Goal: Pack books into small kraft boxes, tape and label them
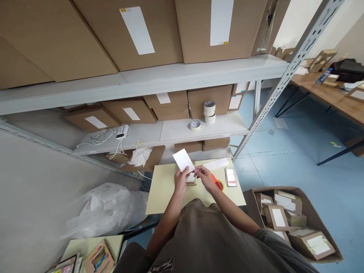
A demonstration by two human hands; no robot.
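A white paper label point(182, 159) is pinched in my left hand point(181, 179), tilted above the pale yellow table. My right hand point(203, 176) has its thumb and fingers closed at the label's lower right corner. Below the hands, a small cardboard box point(191, 183) lies on the table, mostly hidden by them. Beside my right wrist is an orange-red tape dispenser point(216, 182) with a roll of tape, partly covered by the forearm. A blurred-out phone-like item point(231, 177) lies farther right, and a white paper strip point(216, 163) lies along the table's back.
A metal shelf point(182, 79) with cardboard boxes stands ahead, holding tape rolls point(209, 110) and a white power strip point(122, 132). On the right floor sits a large carton point(321, 216) of small boxes. A plastic bag point(110, 208) is at left, near a side table point(76, 246).
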